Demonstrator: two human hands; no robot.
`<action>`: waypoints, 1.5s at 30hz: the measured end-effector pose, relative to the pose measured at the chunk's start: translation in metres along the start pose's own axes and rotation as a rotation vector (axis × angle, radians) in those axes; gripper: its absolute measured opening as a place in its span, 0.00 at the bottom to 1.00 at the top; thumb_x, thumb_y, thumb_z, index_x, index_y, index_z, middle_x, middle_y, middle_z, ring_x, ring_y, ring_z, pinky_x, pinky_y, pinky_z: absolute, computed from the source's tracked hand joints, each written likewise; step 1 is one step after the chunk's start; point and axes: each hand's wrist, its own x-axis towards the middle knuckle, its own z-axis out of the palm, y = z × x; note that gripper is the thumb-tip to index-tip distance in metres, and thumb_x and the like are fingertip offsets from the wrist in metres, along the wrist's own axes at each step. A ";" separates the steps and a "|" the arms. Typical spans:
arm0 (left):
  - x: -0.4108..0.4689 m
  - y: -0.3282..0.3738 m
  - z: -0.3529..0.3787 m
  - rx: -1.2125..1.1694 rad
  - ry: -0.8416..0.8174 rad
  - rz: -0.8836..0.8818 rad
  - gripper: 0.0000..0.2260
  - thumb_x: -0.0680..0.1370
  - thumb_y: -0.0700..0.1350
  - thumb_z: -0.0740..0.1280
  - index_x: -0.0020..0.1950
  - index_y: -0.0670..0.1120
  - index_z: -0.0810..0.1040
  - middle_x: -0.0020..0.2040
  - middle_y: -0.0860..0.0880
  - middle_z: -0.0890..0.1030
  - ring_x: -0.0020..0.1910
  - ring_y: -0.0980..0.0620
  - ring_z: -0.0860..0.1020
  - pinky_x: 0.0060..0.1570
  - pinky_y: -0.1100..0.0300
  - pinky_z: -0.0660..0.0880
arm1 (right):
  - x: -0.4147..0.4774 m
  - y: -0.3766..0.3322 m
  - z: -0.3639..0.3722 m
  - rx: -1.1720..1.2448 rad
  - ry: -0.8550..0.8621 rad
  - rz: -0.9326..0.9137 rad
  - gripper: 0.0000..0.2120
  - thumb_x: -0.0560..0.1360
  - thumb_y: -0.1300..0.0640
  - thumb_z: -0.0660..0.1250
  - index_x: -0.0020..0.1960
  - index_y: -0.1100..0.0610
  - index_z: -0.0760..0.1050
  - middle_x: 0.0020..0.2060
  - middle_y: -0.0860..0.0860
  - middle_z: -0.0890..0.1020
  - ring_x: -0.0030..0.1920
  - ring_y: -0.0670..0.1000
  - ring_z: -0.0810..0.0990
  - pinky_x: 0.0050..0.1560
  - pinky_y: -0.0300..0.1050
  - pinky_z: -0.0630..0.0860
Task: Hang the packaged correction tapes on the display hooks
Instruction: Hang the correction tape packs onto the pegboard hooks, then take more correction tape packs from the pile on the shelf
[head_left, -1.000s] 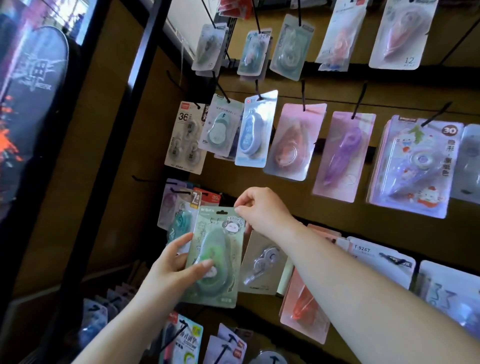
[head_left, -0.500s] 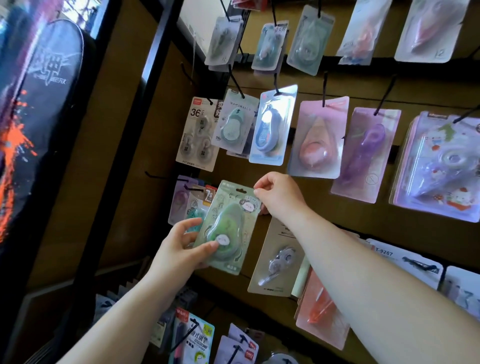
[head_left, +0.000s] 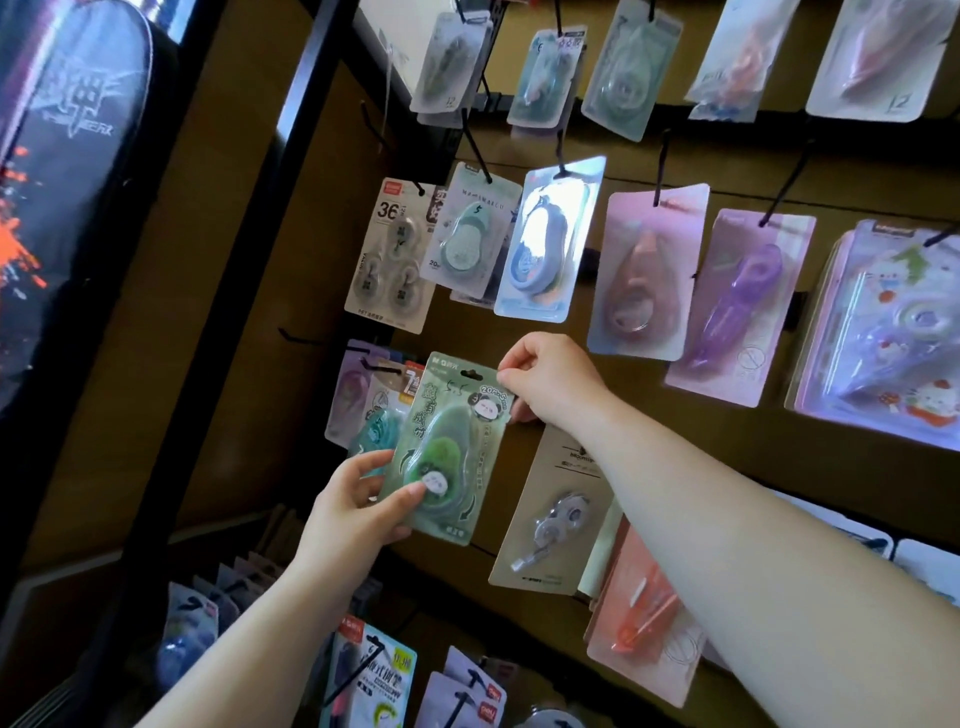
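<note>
A green packaged correction tape (head_left: 451, 447) with a panda sticker is held tilted against the brown display board. My left hand (head_left: 358, 509) grips its lower left corner, thumb across the front. My right hand (head_left: 548, 376) pinches its top right corner beside the hang hole. The hook behind the pack's top is hidden. Just left of it hang a purple pack (head_left: 349, 395) and a teal pack (head_left: 382, 421) on a black hook (head_left: 382, 368).
Rows of hanging packs fill the board: a 36-labelled pack (head_left: 392, 254), a blue one (head_left: 548, 239), a pink one (head_left: 644, 270), a purple one (head_left: 737, 306). A grey carded tape (head_left: 550, 514) hangs under my right arm. One bare black hook (head_left: 301, 339) sticks out at the left, beside a black shelf post (head_left: 218, 280).
Both hands have lifted the green pack up the board and tilted it, its top now level with the third-row hooks. My view has shifted closer.
</note>
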 end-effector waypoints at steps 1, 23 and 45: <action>0.001 -0.002 0.000 -0.016 0.015 -0.002 0.11 0.73 0.38 0.67 0.51 0.50 0.71 0.45 0.50 0.80 0.42 0.52 0.80 0.41 0.57 0.77 | 0.001 0.000 0.000 -0.004 -0.002 -0.003 0.11 0.75 0.63 0.61 0.36 0.52 0.70 0.31 0.49 0.78 0.28 0.47 0.78 0.49 0.52 0.81; 0.046 -0.054 0.035 0.054 0.104 -0.061 0.18 0.74 0.40 0.68 0.63 0.41 0.71 0.55 0.42 0.78 0.47 0.48 0.78 0.39 0.61 0.75 | 0.033 0.044 0.011 -0.187 -0.029 0.118 0.15 0.75 0.66 0.60 0.33 0.51 0.67 0.50 0.57 0.81 0.49 0.57 0.83 0.52 0.51 0.79; -0.117 -0.007 0.029 0.250 -0.117 -0.084 0.11 0.76 0.39 0.63 0.35 0.46 0.78 0.28 0.52 0.80 0.26 0.58 0.74 0.30 0.64 0.70 | -0.154 0.039 -0.053 -0.046 0.446 0.028 0.06 0.76 0.61 0.60 0.48 0.58 0.76 0.41 0.49 0.79 0.42 0.48 0.76 0.38 0.36 0.71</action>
